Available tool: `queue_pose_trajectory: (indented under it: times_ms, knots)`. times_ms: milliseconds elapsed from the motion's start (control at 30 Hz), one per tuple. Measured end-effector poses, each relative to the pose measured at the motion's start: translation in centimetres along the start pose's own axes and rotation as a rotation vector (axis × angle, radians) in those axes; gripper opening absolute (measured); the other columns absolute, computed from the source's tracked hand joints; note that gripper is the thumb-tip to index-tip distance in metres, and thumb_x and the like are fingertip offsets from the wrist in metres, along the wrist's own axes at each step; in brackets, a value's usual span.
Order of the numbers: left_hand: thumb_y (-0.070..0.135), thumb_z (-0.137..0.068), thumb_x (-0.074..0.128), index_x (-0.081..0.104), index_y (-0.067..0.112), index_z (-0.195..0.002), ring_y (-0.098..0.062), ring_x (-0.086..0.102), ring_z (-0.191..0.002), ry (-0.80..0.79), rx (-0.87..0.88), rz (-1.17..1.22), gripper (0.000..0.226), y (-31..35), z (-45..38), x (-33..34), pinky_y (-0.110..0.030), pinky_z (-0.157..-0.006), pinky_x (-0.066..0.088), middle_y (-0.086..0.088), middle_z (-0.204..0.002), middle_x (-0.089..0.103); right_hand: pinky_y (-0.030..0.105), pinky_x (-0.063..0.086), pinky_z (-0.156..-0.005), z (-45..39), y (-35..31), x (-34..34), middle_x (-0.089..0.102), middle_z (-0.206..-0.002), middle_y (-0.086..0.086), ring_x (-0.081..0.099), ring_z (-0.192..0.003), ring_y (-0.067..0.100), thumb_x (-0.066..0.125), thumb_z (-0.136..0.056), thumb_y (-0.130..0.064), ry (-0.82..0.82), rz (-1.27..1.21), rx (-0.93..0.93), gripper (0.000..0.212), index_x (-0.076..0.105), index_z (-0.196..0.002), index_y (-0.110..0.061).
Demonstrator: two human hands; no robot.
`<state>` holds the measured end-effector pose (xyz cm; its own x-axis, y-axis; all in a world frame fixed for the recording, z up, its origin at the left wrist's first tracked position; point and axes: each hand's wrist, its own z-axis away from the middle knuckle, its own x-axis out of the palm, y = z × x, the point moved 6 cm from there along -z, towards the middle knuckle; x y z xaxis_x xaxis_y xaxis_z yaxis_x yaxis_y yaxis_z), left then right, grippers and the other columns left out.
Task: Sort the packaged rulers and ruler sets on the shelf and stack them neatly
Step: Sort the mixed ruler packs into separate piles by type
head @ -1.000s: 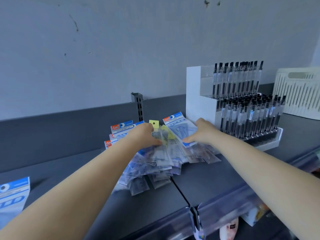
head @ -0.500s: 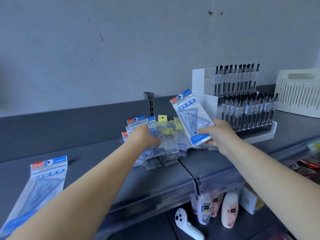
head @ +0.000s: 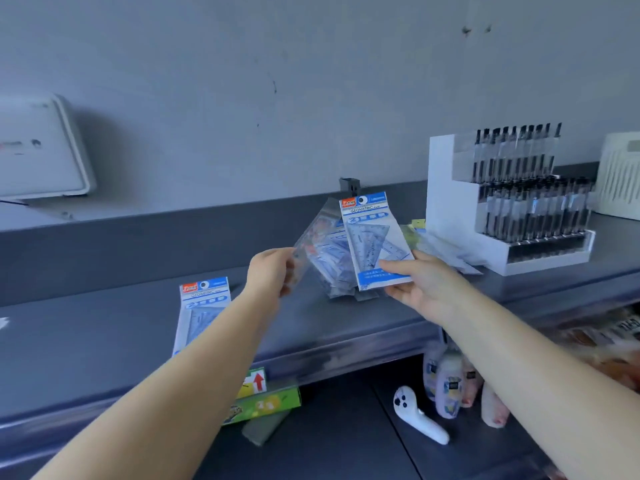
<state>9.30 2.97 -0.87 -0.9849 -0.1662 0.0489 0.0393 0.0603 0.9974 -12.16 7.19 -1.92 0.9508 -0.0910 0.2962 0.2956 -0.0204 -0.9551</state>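
My right hand (head: 420, 287) pinches the lower edge of a blue-and-white geometric ruler set pack (head: 372, 239), held upright above the grey shelf (head: 104, 341). My left hand (head: 272, 273) grips a bundle of clear ruler packs (head: 325, 258), lifted off the shelf and tilted, just left of the right hand's pack. Another blue ruler set pack (head: 202, 310) lies flat on the shelf to the left, partly behind my left forearm. A few loose clear and yellow packs (head: 436, 245) remain on the shelf beside the pen stand.
A white tiered stand of black pens (head: 512, 206) sits at the right, with a cream slatted basket (head: 620, 174) behind it. A white board (head: 41, 147) leans on the wall at left. Below the shelf are bottles (head: 448, 389), a white controller (head: 417, 419) and a green box (head: 263, 401).
Both hands have lifted off the pile: the left has raised a bundle of clear packs, the right holds its blue pack higher. The view has shifted left and down.
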Motion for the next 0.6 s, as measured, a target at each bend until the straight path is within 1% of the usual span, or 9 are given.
queue_pose_trajectory:
  times_ms: [67,133,233,300,333,433,500,533,600]
  knots:
    - [0.002,-0.086,0.051,0.062,0.011,-0.087,-0.010,0.038,-0.033,0.008,-0.037,0.040,0.014,0.1,0.4,-1.3,-0.021,-0.045,0.030,0.000,-0.060,0.050,0.025,0.050,-0.058,0.4,0.4,1.5,0.069,-0.087,0.003,0.065,-0.073,0.014,0.062,-0.083,0.003,-0.032,0.010,0.001,0.022,0.060,-0.096,-0.015]
    - [-0.001,-0.086,0.053,0.064,0.011,-0.096,-0.012,0.050,-0.039,0.009,-0.021,0.039,0.019,0.5,0.9,-3.8,-0.023,-0.048,0.037,-0.002,-0.067,0.058,0.027,0.051,-0.062,0.9,1.1,4.0,0.068,-0.093,0.005,0.066,-0.079,0.016,0.062,-0.083,0.004,-0.074,0.008,0.018,0.024,0.060,-0.100,-0.012]
    - [-0.001,-0.087,0.059,0.061,0.011,-0.096,-0.014,0.063,-0.048,-0.020,0.014,0.014,0.016,1.0,1.7,-7.5,-0.022,-0.051,0.048,-0.005,-0.073,0.063,0.029,0.053,-0.068,1.4,2.1,7.7,0.068,-0.098,0.007,0.066,-0.084,0.018,0.062,-0.083,0.006,-0.135,0.027,0.022,0.024,0.060,-0.098,-0.011]
    - [-0.001,-0.087,0.061,0.059,0.010,-0.098,-0.013,0.066,-0.052,-0.018,0.032,0.004,0.015,1.1,2.1,-10.3,-0.022,-0.051,0.053,-0.007,-0.078,0.065,0.029,0.054,-0.067,1.5,2.9,10.4,0.068,-0.100,0.007,0.066,-0.085,0.018,0.062,-0.083,0.007,-0.179,0.065,0.028,0.025,0.059,-0.101,-0.010]
    - [0.000,-0.087,0.062,0.057,0.009,-0.102,-0.013,0.068,-0.054,-0.004,0.038,0.007,0.018,1.1,2.2,-11.8,-0.022,-0.050,0.055,-0.007,-0.082,0.065,0.028,0.054,-0.067,1.6,3.3,11.9,0.068,-0.102,0.008,0.066,-0.085,0.018,0.062,-0.083,0.006,-0.197,0.079,0.033,0.026,0.059,-0.103,-0.009]
    - [0.000,-0.085,0.064,0.055,0.007,-0.110,-0.010,0.067,-0.053,0.040,0.046,0.004,0.028,1.1,2.4,-16.7,-0.020,-0.044,0.052,-0.008,-0.086,0.065,0.028,0.055,-0.069,1.5,4.8,16.2,0.067,-0.101,0.012,0.067,-0.084,0.019,0.063,-0.083,0.006,-0.233,0.086,0.068,0.022,0.059,-0.101,-0.004]
    - [-0.002,-0.084,0.064,0.058,0.007,-0.107,-0.012,0.066,-0.053,0.063,0.043,-0.027,0.026,1.0,2.7,-20.0,-0.020,-0.044,0.051,-0.006,-0.081,0.066,0.029,0.055,-0.073,1.3,6.1,18.9,0.066,-0.105,0.014,0.066,-0.087,0.022,0.065,-0.082,0.003,-0.196,0.104,0.105,0.023,0.058,-0.104,-0.001]
    - [-0.004,-0.083,0.064,0.059,0.007,-0.105,-0.013,0.065,-0.053,0.072,0.036,-0.039,0.025,1.1,2.9,-21.7,-0.020,-0.044,0.051,-0.005,-0.079,0.066,0.032,0.054,-0.078,1.1,6.8,19.9,0.063,-0.112,0.015,0.064,-0.094,0.024,0.069,-0.081,-0.002,-0.132,0.181,0.105,0.032,0.056,-0.110,-0.002]
    - [-0.008,-0.083,0.063,0.057,0.007,-0.105,-0.013,0.064,-0.051,0.096,0.018,-0.061,0.027,1.2,3.2,-25.3,-0.022,-0.044,0.053,-0.005,-0.078,0.065,0.036,0.047,-0.088,0.9,7.5,21.4,0.052,-0.127,0.013,0.054,-0.113,0.028,0.073,-0.078,-0.011,0.048,0.517,0.020,0.056,0.044,-0.126,-0.005]
